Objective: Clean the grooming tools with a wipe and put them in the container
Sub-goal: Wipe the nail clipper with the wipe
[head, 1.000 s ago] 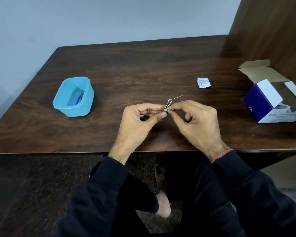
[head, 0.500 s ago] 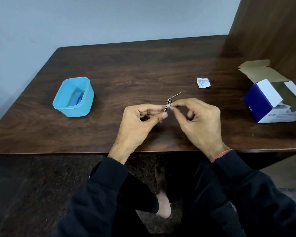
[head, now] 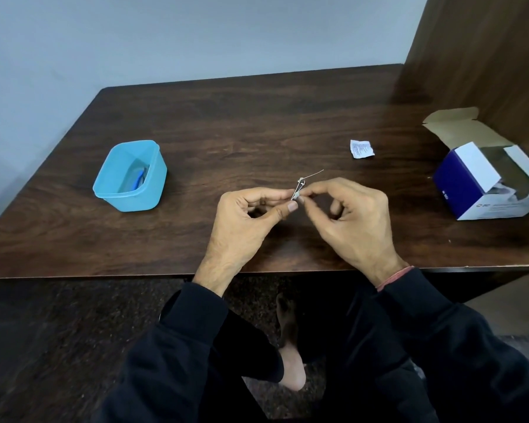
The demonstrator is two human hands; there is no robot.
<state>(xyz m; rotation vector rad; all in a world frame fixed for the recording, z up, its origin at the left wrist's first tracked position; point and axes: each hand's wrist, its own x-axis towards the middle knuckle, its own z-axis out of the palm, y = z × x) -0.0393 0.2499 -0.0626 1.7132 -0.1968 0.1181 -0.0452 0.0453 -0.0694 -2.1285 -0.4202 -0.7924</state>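
Observation:
A small metal nail clipper (head: 300,186) with its thin lever swung out to the upper right is held above the table's front middle. My left hand (head: 245,218) pinches its lower end between thumb and fingers. My right hand (head: 348,218) pinches a tiny pale bit of wipe against the same end of the clipper. A light blue plastic container (head: 129,175) stands at the left with a blue tool lying inside it.
A small white torn wipe sachet (head: 362,149) lies behind my right hand. An open blue and white cardboard box (head: 489,175) stands at the right by a wooden side panel. The dark wooden table (head: 226,123) ends just below my wrists.
The clipper's lever has tilted slightly and my right fingertips have shifted along the clipper's lower end. Both hands stay in the same place.

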